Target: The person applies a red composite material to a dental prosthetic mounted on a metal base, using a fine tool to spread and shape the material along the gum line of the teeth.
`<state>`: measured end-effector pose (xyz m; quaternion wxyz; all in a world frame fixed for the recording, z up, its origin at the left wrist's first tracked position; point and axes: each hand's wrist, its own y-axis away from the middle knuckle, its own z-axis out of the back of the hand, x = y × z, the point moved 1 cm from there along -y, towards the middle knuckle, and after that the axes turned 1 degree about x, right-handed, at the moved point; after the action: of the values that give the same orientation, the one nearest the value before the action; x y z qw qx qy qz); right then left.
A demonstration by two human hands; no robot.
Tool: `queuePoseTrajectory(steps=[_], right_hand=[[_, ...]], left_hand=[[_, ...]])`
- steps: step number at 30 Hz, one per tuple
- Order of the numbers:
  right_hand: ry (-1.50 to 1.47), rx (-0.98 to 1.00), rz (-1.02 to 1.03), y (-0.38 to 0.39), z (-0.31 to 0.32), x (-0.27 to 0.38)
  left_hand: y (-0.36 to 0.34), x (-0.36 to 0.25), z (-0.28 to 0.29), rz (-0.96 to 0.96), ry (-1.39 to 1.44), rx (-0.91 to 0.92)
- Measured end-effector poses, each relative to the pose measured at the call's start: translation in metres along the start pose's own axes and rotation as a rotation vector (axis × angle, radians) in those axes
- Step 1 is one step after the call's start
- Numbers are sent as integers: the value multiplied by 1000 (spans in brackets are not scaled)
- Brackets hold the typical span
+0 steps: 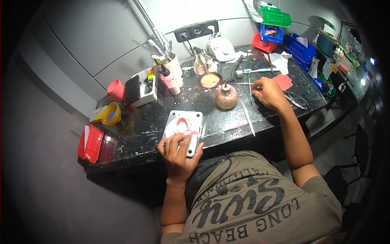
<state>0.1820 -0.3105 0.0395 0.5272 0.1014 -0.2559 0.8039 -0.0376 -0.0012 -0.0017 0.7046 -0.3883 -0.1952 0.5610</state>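
Observation:
At the table's near edge, my left hand (178, 156) grips a white square plate (196, 118) with dark round corner pads. My thumb is at its right side, and my fingers reach over its near part. On the plate sits a rounded white piece (181, 127) with red wax-like material around it. Farther right, my right hand (268, 94) is closed over the tabletop, fingertips beside a slim metal tool (250, 91); what they pinch cannot be made out. Between the hands stands a round glass spirit burner (226, 99). A pale knife-like tool (248, 118) lies near it.
Behind the burner are a round dish of pink material (210, 80) and a pink-white bottle (170, 83). A tool cup (172, 65) stands at back left. Pink sheets (283, 82) and a toothbrush (262, 70) lie right. A red bin (92, 143) sits at the left edge.

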Motion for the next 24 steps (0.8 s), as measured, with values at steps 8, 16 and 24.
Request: queuePoseTrajectory(steps=[8,16,24], right_hand=[[84,42,-20,-9,-11,-2],[97,-10,1,-7,-18,-7],[-246,-230,89,4,-8,4]], left_hand=[[0,1,1,4,4,3],[-2,0,0,8,11,-1],[-1,1,1,15,17,-5]])
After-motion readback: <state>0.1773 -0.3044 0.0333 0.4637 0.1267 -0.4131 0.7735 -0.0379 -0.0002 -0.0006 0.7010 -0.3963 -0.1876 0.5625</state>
